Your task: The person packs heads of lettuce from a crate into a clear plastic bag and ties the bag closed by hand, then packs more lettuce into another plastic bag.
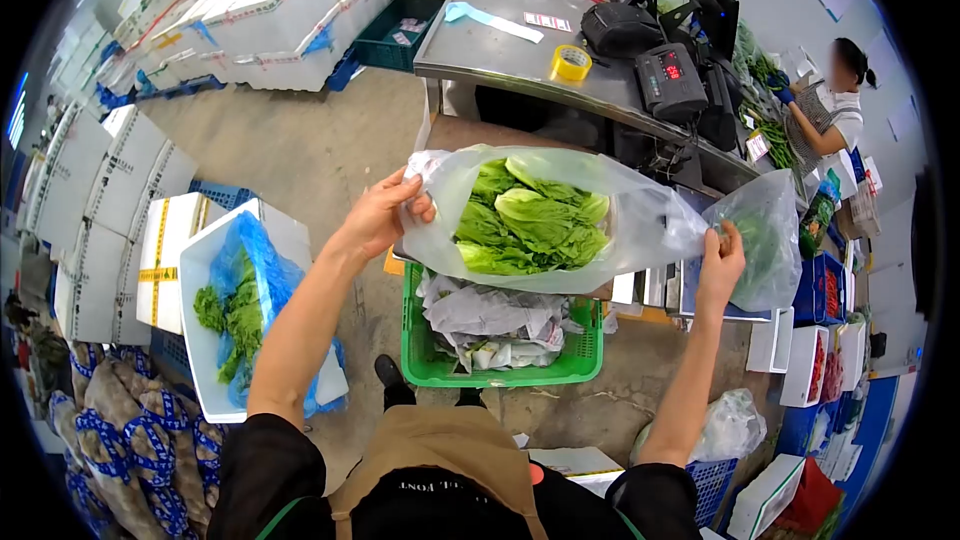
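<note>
A clear plastic bag (630,210) is stretched between my two hands, with heads of green lettuce (540,215) inside it. My left hand (395,208) pinches the bag's bunched left end. On the other side, my right hand (725,252) grips the bag's gathered right end with curled fingers. Beneath the bag stands a green crate (500,375) holding crumpled paper and plastic wrapping (500,320). Another clear bag with greens (765,250) lies just beyond my right hand.
A steel counter (490,15) carries yellow tape (571,63) and a scale display (672,80). To the left, a foam box (200,380) holds leafy greens in blue plastic. Sacks (130,430) and stacked white boxes (260,20) stand around. A co-worker (830,115) handles greens at right.
</note>
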Demonstrator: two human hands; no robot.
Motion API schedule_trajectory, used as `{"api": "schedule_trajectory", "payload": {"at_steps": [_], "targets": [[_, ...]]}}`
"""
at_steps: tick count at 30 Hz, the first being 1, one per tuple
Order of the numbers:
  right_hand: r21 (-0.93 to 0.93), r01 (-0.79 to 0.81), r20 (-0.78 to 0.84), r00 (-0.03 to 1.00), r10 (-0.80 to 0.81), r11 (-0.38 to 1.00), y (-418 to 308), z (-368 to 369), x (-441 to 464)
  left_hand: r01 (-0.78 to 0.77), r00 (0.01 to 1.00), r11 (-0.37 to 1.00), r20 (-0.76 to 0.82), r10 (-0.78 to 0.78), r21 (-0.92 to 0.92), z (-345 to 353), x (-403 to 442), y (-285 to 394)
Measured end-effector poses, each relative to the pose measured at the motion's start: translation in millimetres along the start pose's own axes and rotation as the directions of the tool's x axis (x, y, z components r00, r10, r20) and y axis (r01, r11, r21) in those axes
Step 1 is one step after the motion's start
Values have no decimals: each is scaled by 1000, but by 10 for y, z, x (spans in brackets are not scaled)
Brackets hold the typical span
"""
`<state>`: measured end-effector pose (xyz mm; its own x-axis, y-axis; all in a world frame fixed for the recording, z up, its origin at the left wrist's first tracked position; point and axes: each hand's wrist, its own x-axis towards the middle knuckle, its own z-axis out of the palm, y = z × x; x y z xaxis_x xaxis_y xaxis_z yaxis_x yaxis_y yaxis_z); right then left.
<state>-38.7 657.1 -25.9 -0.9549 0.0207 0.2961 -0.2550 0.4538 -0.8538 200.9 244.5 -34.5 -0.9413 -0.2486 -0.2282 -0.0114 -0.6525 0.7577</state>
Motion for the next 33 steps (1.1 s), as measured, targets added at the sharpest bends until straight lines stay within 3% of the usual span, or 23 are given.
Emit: {"api": "schedule_trajectory", "payload": {"at_steps": [2,4,6,8,10,13,14,16,18,19,22,24,26,28,29,30,31,32,33], "targets": [[-203,328,-95,931,-352,923,-549,101,-259,5,1000,991,-21,-2,131,100,30,-87],[-349,589,-81,756,-650,729,-951,139,-471,19,999,974,23,-25,228,102,64,-204],[-81,699,130,714,-688,710,-1222,119,-686,41,998,965,26,-50,257,155,57,-289],[183,644,232,706,-669,743,-1574,57,-978,31,999,949,4,-34,314,191,48,-329],[250,718,339,563,-754,649,-2067,-147,-1203,27,1000,927,-13,-23,375,190,27,-369],[446,654,444,430,-786,611,-2674,-396,-1444,51,998,906,-43,-37,421,206,21,-358],[378,676,535,398,-745,633,-2801,-448,-1489,46,998,897,-49,-28,440,212,7,-388],[638,698,322,141,-936,325,-2792,-251,-1359,26,998,879,-70,8,476,195,-14,-438],[752,658,45,1,-999,34,-2808,53,-1321,21,997,879,-75,17,476,103,-30,-550],[752,655,-83,-12,-996,-71,-2827,212,-1376,29,997,888,-81,9,460,64,-35,-635],[780,625,-54,81,-995,9,-2961,327,-1532,-63,987,877,-98,125,477,53,-75,-721],[575,607,415,361,-835,548,-3126,-85,-1708,-96,988,911,-71,136,402,15,-126,-734],[215,880,341,340,-876,424,-2648,38,-1713,-86,992,942,-61,112,326,-38,-145,-793],[346,434,414,725,-550,832,-2161,504,-1568,-24,994,985,-105,42,170,19,-259,-722],[472,315,455,713,-533,824,-1796,983,-1416,9,993,997,-115,1,82,4,-308,-712],[280,230,603,714,-357,932,-1414,1364,-1348,40,991,999,-126,-40,-4,-12,-342,-696],[85,344,698,649,-302,935,-898,1788,-1312,24,991,999,-129,-28,-32,-23,-364,-674],[-11,522,767,552,-328,853,-139,2329,-1356,13,991,998,-131,-21,-54,-29,-377,-648],[-86,526,844,490,-218,846,232,2600,-1501,0,991,997,-134,-10,-74,-26,-376,-606]]}}
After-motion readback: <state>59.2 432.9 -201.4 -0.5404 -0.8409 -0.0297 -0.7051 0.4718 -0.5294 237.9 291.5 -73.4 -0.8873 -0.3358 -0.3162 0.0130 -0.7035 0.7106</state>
